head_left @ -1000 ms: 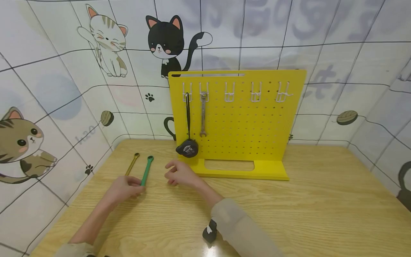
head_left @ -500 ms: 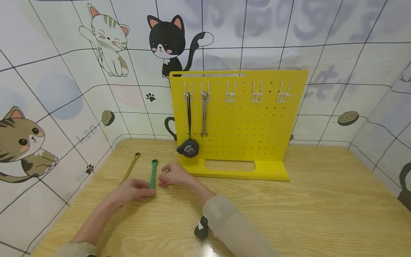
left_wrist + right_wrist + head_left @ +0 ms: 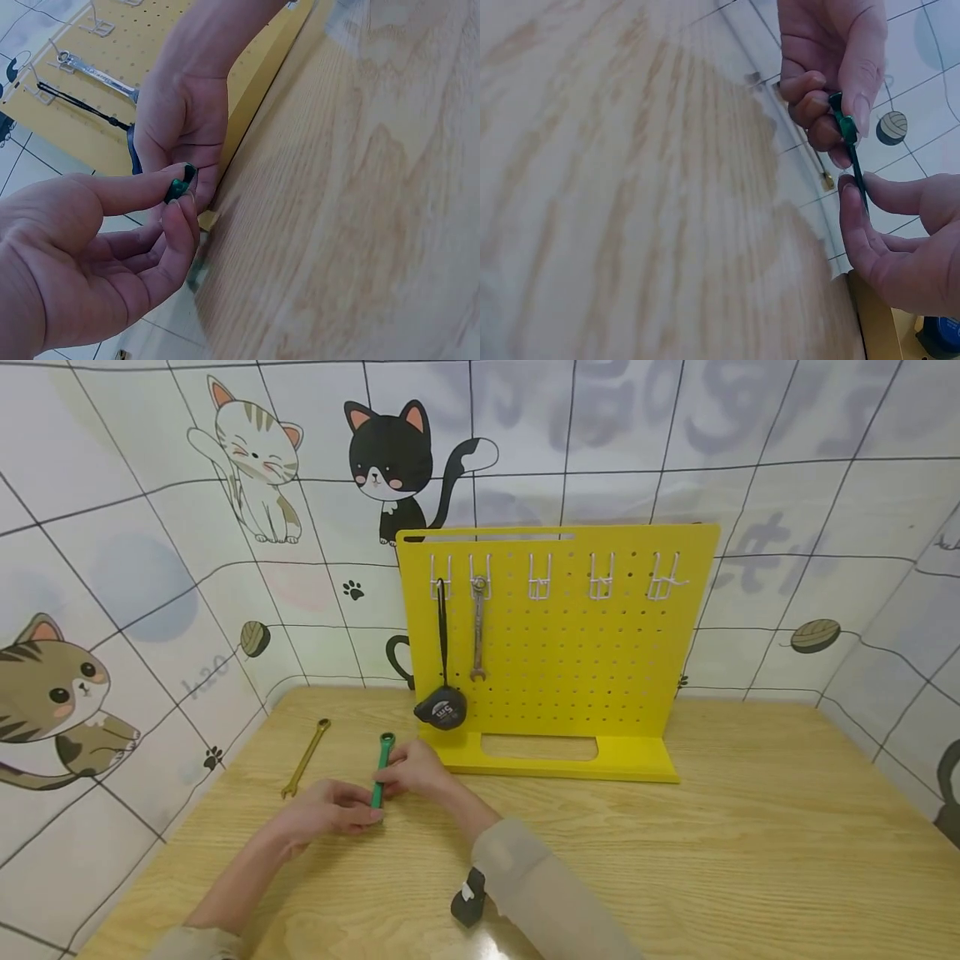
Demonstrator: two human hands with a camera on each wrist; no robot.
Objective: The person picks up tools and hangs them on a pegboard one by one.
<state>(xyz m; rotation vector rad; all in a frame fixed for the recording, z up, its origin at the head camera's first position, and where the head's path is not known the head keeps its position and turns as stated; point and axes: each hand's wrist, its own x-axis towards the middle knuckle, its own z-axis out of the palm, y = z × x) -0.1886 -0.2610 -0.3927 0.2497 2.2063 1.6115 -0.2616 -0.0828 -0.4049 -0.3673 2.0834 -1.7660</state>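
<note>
Between my two hands is a green wrench (image 3: 385, 750), its ring end pointing away toward the back of the table. My left hand (image 3: 326, 814) pinches the near end between thumb and fingers. Higher on the shaft, my right hand (image 3: 416, 768) pinches it with thumb and fingertips, seen close in the right wrist view, where the thin shaft (image 3: 859, 174) runs between the hands. The near jaw end (image 3: 178, 190) is partly covered by the left fingers. A gold wrench (image 3: 305, 760) lies on the table left of both hands.
A yellow pegboard (image 3: 570, 660) with several white wire hooks stands behind the hands. On its left hooks hang a black tape measure (image 3: 447, 708) and a silver wrench (image 3: 478, 631). The wooden table (image 3: 735, 843) extends right; a patterned wall covering (image 3: 300, 593) encloses it.
My left hand has carried the green wrench right, away from the gold one. My right hand, earlier apart from it, has moved slightly left and now grips the shaft too.
</note>
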